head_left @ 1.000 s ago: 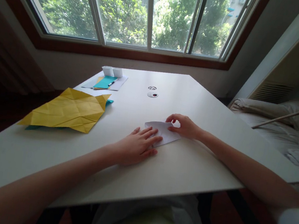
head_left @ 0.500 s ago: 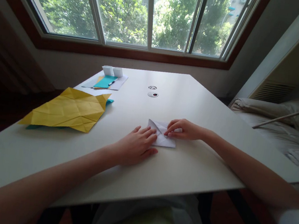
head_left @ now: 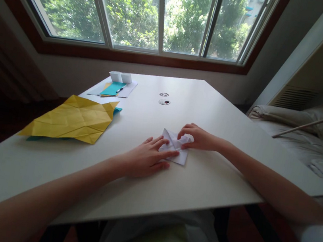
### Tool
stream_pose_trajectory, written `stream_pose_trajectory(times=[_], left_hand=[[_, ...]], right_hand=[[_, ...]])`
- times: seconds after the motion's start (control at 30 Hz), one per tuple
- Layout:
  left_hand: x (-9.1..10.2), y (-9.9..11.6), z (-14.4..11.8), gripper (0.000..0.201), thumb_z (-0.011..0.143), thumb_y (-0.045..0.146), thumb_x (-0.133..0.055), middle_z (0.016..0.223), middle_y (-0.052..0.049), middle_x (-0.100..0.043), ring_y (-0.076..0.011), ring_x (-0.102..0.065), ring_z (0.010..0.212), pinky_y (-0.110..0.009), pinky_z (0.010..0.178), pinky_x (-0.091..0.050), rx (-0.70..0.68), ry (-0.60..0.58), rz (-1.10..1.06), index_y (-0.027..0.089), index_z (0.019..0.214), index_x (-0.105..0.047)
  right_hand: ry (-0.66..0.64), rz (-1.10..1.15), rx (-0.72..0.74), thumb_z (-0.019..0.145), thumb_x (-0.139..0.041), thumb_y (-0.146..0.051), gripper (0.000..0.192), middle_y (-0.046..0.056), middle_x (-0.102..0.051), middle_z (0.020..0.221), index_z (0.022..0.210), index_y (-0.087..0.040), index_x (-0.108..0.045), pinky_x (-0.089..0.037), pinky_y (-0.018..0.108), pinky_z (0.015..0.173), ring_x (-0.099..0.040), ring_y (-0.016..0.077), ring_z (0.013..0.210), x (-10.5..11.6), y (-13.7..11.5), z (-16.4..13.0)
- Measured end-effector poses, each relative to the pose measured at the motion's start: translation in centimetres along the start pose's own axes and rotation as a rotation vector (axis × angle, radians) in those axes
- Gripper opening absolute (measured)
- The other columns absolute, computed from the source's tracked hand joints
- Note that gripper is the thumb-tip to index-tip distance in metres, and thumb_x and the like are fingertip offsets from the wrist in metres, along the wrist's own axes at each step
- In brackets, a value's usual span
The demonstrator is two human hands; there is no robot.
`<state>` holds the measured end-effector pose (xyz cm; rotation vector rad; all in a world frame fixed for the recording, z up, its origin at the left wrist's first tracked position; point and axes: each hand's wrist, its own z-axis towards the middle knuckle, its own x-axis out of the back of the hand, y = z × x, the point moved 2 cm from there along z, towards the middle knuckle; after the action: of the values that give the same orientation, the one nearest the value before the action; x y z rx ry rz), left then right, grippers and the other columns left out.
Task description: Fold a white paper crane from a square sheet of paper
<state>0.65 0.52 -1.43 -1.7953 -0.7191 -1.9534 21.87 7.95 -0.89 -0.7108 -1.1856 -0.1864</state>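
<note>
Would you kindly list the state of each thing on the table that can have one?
White paper: partly folded, flat on the table, pressed by both hands.
Left hand: flat, fingers spread on the paper.
Right hand: fingertips pinching a fold.
Yellow sheet: creased, unfolded, lying over a teal sheet.
Pen: lying on the teal card.

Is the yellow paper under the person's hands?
No, the yellow paper lies off to the side; the left hand and right hand press a white paper.

Bright daylight from the window (head_left: 161,15), soft glare on the white table (head_left: 206,183), dim bowed edges.
</note>
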Motion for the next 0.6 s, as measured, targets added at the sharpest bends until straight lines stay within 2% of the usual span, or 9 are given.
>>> stream_pose_trajectory(times=[0.13, 0.4, 0.6], left_hand=[[-0.1, -0.1, 0.0, 0.045, 0.092, 0.046, -0.031, 0.137, -0.011, -0.033, -0.0313, -0.031, 0.128, -0.054, 0.101, -0.025, 0.021, -0.009, -0.044, 0.039, 0.136, -0.034], [-0.2, -0.2, 0.0, 0.045, 0.091, 0.047, -0.034, 0.136, -0.010, -0.033, -0.0312, -0.032, 0.127, -0.054, 0.103, -0.023, 0.044, -0.011, -0.084, 0.039, 0.135, -0.036], [-0.2, -0.1, 0.1, 0.045, 0.091, 0.049, -0.031, 0.138, -0.011, -0.031, -0.0342, -0.022, 0.132, -0.057, 0.103, -0.022, 0.062, -0.057, -0.092, 0.039, 0.135, -0.034]], right_hand=[[0.048, -0.034, -0.078, 0.065, -0.069, -0.051, 0.043, 0.008, -0.057, 0.101, 0.096, -0.022, -0.060, -0.039, 0.039, 0.086, -0.046, 0.0243, 0.099, -0.2, 0.9, 0.6], [0.045, -0.062, -0.122, 0.065, -0.069, -0.051, 0.040, 0.008, -0.056, 0.097, 0.090, -0.020, -0.060, -0.039, 0.035, 0.082, -0.048, 0.0231, 0.095, -0.8, 1.7, 3.1], [0.055, -0.089, -0.118, 0.066, -0.067, -0.054, 0.039, 0.008, -0.057, 0.094, 0.085, -0.019, -0.062, -0.038, 0.033, 0.078, -0.049, 0.0223, 0.093, -0.8, 3.2, 4.8]])
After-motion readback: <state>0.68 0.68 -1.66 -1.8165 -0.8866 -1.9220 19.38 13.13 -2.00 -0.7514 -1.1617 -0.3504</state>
